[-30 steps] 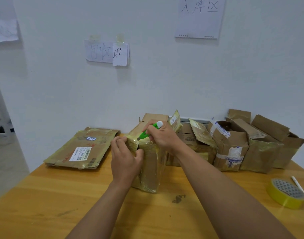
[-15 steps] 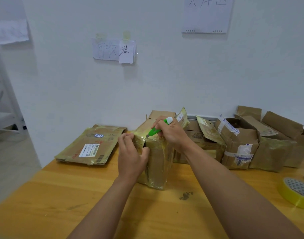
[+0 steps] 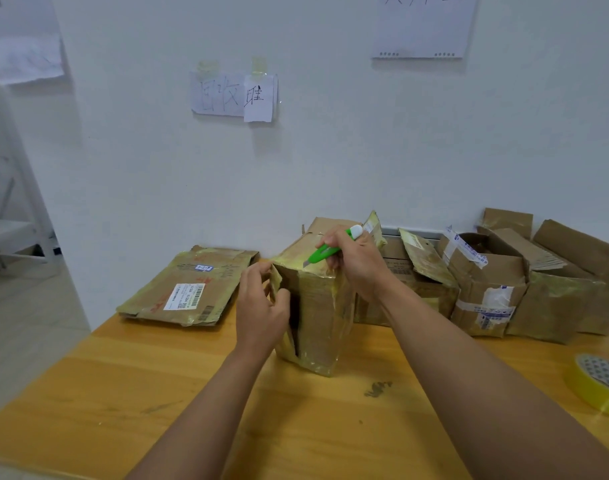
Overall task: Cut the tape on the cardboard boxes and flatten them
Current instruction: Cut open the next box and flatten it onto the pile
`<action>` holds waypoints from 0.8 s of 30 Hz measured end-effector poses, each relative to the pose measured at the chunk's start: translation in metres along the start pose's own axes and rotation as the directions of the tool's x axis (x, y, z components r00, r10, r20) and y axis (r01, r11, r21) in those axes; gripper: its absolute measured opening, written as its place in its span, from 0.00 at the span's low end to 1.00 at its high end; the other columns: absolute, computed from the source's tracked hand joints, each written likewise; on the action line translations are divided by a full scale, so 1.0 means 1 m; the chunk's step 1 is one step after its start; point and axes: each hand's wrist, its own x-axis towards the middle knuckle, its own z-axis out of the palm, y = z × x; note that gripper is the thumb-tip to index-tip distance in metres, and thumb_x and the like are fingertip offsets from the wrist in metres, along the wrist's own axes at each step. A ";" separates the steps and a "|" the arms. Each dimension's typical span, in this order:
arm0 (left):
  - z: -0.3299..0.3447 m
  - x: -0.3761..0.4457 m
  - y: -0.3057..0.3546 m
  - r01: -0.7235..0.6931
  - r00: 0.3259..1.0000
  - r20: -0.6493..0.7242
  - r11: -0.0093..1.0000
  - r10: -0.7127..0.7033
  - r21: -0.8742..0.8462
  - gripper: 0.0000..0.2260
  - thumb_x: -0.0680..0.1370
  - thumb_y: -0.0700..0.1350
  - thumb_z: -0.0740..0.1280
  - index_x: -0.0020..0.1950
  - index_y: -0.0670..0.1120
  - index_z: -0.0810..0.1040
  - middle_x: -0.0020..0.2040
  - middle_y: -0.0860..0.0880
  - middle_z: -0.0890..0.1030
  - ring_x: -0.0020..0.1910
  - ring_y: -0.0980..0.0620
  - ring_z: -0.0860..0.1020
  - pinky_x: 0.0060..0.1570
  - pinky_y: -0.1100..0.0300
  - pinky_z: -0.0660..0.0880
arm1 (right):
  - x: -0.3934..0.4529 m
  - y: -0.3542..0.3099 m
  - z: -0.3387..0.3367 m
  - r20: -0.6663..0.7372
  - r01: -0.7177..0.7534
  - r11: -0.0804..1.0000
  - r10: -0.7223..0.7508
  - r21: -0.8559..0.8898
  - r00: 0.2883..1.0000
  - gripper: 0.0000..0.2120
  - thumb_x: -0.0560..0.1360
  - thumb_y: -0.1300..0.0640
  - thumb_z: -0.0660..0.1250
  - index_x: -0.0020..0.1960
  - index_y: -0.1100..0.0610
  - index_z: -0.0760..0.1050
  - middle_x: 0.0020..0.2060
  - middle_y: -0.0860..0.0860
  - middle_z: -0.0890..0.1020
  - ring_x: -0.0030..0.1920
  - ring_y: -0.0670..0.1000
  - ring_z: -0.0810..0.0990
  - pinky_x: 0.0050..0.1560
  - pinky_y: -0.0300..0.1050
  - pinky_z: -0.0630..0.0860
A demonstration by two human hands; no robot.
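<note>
Wooden table [image 3: 130,393] (white wall [image 3: 330,168] behind); fingers clamp box [image 3: 317,306], cutter [image 3: 325,252].

tape roll [image 3: 599,384]: cut off by the right edge at the table's right edge
wall sheet [image 3: 423,26]: top cropped; writing unreadable
knife blade: tip too small to tell against the taped box [image 3: 317,306]
shipping label [image 3: 185,296]: print too small to read
</note>
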 end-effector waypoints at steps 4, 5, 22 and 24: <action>0.007 -0.016 0.008 -0.154 0.980 -0.114 0.986 0.161 0.067 0.19 0.78 0.35 0.66 0.68 0.45 0.69 0.66 0.47 0.72 0.66 0.54 0.71 0.66 0.55 0.71 | 0.001 0.002 0.004 -0.012 0.003 1.000 -0.002 0.028 1.000 0.16 0.78 0.62 0.60 0.35 0.58 0.80 0.28 0.54 0.75 0.30 0.49 0.71 0.33 0.42 0.68; 0.012 -0.023 0.009 -0.252 0.948 -0.147 0.949 0.281 0.190 0.16 0.78 0.36 0.67 0.65 0.43 0.71 0.65 0.44 0.72 0.64 0.48 0.71 0.64 0.53 0.71 | 0.001 0.003 0.006 -0.018 0.002 1.000 -0.001 0.027 1.000 0.16 0.78 0.62 0.60 0.35 0.58 0.80 0.28 0.54 0.75 0.30 0.49 0.71 0.33 0.42 0.68; 0.024 -0.020 0.035 0.171 0.982 0.040 0.966 -0.182 0.195 0.35 0.74 0.59 0.72 0.74 0.43 0.66 0.58 0.50 0.65 0.59 0.50 0.70 0.56 0.59 0.72 | 0.001 0.000 0.022 -0.057 -0.022 0.999 0.020 -0.043 0.998 0.14 0.79 0.59 0.60 0.43 0.66 0.80 0.27 0.52 0.76 0.32 0.48 0.73 0.35 0.44 0.71; 0.023 -0.014 0.033 0.256 0.963 0.074 0.965 -0.260 0.055 0.32 0.72 0.55 0.75 0.70 0.45 0.67 0.59 0.52 0.63 0.61 0.51 0.69 0.57 0.61 0.70 | 0.001 -0.003 0.022 -0.058 -0.009 0.999 0.006 -0.049 0.998 0.14 0.80 0.60 0.60 0.42 0.64 0.80 0.27 0.52 0.76 0.30 0.46 0.73 0.34 0.42 0.71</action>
